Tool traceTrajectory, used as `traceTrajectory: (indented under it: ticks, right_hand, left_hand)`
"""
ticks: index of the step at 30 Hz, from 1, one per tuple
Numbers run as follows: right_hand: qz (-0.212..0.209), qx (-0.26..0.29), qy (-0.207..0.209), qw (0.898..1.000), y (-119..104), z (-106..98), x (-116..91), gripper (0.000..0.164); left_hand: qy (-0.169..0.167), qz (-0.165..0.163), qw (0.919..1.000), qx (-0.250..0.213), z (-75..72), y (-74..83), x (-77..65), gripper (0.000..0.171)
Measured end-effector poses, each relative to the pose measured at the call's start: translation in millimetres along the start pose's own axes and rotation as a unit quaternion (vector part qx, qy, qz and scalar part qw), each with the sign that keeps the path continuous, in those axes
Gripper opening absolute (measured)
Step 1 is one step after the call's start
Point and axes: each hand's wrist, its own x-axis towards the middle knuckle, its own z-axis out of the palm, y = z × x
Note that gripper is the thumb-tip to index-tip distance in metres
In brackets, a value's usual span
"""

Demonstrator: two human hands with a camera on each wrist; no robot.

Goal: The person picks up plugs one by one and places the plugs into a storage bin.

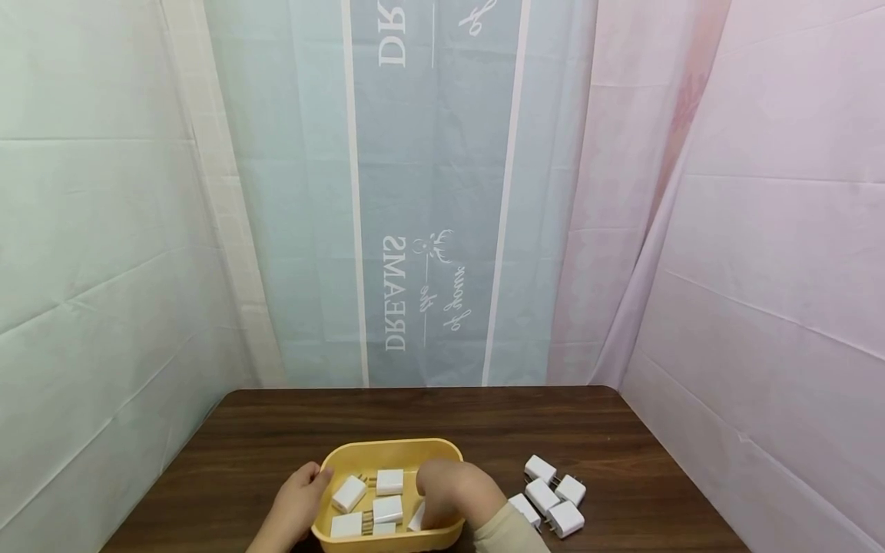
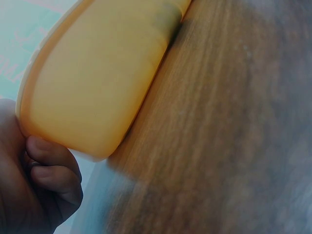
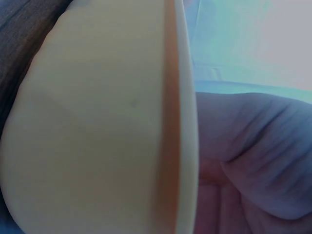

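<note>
White chargers (image 1: 388, 508) lay loose in a yellow bin (image 1: 358, 461), and I could make out six of them, metal prongs showing on several. Five were spread across the left and middle of the floor; the sixth, partly covered, was right beside my right hand (image 1: 452, 491). That hand reached down over the right end of the bin, wrist bent, its fingertips hidden, so I cannot tell how far apart the fingers were or whether they had hold of that charger. From the right wrist, the pale wall blocked them as well.

With my left hand (image 1: 296, 501) I gripped the left end of the bin, thumb at the rim and fingers curled against the outside. Five more chargers (image 1: 542, 496) sat in a close cluster on the dark wooden table (image 1: 276, 453), to the right of the bin, just past my beige sleeve (image 1: 510, 532). Behind the table hung a printed curtain (image 1: 304, 230).
</note>
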Motion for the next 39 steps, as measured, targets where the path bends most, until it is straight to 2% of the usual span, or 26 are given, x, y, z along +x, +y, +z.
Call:
traceTrajectory:
  ticks: [4, 8, 9, 23, 26, 33, 39]
  right_hand:
    - [0.001, 0.018, -0.006, 1.000, 1.5, -3.7, -0.5, 0.050]
    - [-0.002, 0.009, 0.001, 1.000, 0.9, -10.8, -2.9, 0.022]
    - [-0.003, 0.007, 0.004, 1.000, 0.8, -12.6, -3.6, 0.019]
    - [-0.032, 0.026, 0.021, 0.999, 9.2, -29.1, -12.3, 0.033]
    - [-0.040, 0.026, 0.030, 0.998, 10.6, -33.9, -15.4, 0.032]
    - [-0.046, 0.042, 0.052, 0.997, 19.6, -36.2, -18.8, 0.017]
    - [-0.060, 0.055, 0.076, 0.994, 31.5, -44.1, -25.2, 0.017]
  left_hand:
    - [-0.001, 0.000, 1.0000, -0.003, 0.0, -0.6, 0.4, 0.030]
    - [-0.001, 0.000, 1.0000, -0.007, 0.1, -0.8, 0.9, 0.030]
    - [0.000, 0.002, 1.0000, -0.007, 0.1, -0.8, 1.2, 0.030]
    - [0.004, 0.005, 1.0000, 0.001, 2.2, -3.1, 1.6, 0.029]
    - [0.007, 0.006, 1.0000, 0.003, 2.3, -3.6, 1.8, 0.029]
    - [0.007, 0.004, 0.9999, 0.009, 2.1, -2.8, 0.9, 0.029]
    - [0.011, 0.009, 0.9998, 0.012, 3.0, -3.6, 1.0, 0.028]
